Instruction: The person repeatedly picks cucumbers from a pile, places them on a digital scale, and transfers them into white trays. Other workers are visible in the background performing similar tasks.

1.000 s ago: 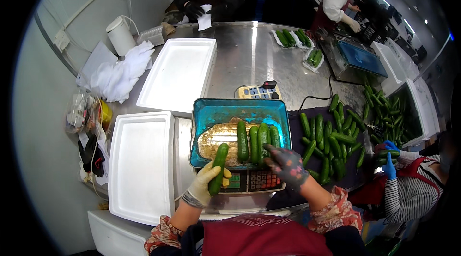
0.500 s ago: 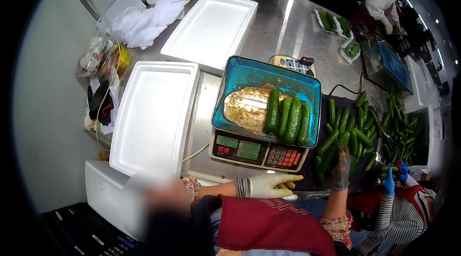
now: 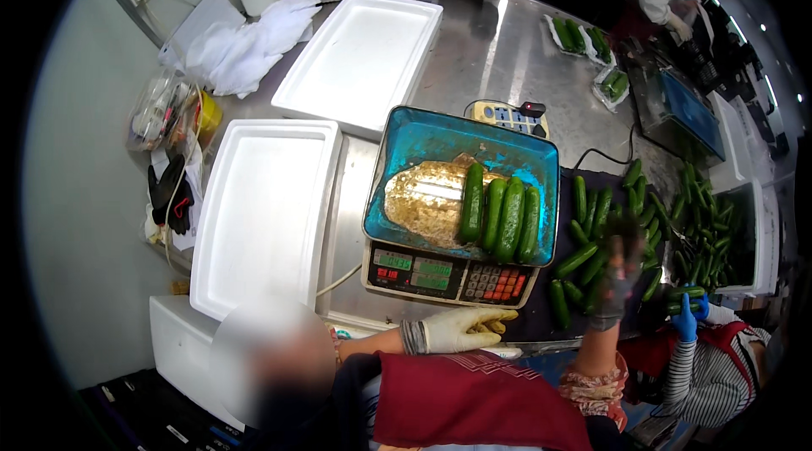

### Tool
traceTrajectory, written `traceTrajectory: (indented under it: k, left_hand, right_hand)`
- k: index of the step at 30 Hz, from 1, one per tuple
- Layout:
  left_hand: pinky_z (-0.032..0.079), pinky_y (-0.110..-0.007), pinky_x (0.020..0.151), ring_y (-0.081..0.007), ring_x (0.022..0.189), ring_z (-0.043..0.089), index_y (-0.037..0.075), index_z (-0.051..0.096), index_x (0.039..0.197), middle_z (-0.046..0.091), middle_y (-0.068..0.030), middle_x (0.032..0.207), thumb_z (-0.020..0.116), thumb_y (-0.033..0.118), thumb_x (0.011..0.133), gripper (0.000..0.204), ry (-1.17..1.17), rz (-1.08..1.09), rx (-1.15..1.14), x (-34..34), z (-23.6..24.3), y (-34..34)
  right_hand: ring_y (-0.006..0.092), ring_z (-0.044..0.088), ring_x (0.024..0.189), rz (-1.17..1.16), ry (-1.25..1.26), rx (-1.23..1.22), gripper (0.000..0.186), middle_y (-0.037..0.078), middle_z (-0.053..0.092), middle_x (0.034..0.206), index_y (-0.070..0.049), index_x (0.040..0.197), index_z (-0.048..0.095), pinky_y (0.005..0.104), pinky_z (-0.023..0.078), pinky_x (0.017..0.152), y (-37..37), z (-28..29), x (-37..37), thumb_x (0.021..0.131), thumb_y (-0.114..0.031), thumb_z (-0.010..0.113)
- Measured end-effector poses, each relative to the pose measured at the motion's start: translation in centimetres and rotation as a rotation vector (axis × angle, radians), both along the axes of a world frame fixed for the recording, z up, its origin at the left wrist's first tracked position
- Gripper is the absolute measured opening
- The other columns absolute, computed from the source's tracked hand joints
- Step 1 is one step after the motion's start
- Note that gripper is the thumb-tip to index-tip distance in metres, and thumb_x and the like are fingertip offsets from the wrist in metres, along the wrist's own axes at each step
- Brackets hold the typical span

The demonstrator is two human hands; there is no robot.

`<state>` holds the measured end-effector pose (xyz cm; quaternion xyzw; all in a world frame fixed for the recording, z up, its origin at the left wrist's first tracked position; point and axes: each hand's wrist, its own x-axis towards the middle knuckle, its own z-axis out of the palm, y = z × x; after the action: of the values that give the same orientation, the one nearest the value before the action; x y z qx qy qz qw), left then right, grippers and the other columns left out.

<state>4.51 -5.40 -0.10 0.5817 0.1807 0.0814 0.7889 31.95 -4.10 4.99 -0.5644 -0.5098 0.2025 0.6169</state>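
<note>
Cucumbers [image 3: 510, 218] lie on a scale [image 3: 507, 142] atop a metal table [image 3: 465, 45] near pale wall [image 3: 76, 197].

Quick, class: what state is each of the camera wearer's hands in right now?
Left hand: loosely open, nothing visible in it.
Right hand: blurred over the cucumbers; grip cannot be told.

Worktable [image 3: 461, 62], metal, shiny grey top. It carries: two shallow white trays [image 3: 262, 214], left; one counter scale [image 3: 452, 277] with blue pan [image 3: 406, 134], centre; one cream power strip [image 3: 509, 118], behind the scale; one dark cloth [image 3: 537, 320], right, bearing loose cucumbers [image 3: 577, 260]; three wrapped packs [image 3: 613, 84], far right.
</note>
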Motion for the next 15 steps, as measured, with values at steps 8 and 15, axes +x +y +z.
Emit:
traceTrajectory:
  k: [8, 15]
  left_hand:
    - [0.047, -0.029, 0.08, -0.0212, 0.087, 0.059, 0.009, 0.055, 0.123, 0.061, -0.0096, 0.099, 0.058, 0.01, 0.084, 0.039, 0.07, 0.556, 0.509, -1.3, 5.5, 5.1]
    - [0.037, -0.044, 0.094, -0.0352, 0.111, 0.047, 0.012, 0.054, 0.121, 0.05, -0.0161, 0.121, 0.062, 0.015, 0.076, 0.046, 0.545, 0.583, 1.264, 0.5, 4.3, 8.6]
  right_hand:
    - [0.0149, 0.056, 0.095, 0.096, 0.128, -0.234, 0.032, 0.009, 0.058, 0.109, 0.0, 0.121, 0.05, 0.0284, 0.047, 0.082, 0.2, -1.8, -5.3, 0.09, -0.003, 0.047]
    - [0.0391, 0.046, 0.114, 0.276, -1.113, -0.192, 0.041, 0.022, 0.046, 0.127, -0.016, 0.118, 0.056, 0.0465, 0.038, 0.095, 0.8, -0.7, -9.6, 0.078, -0.026, 0.06]
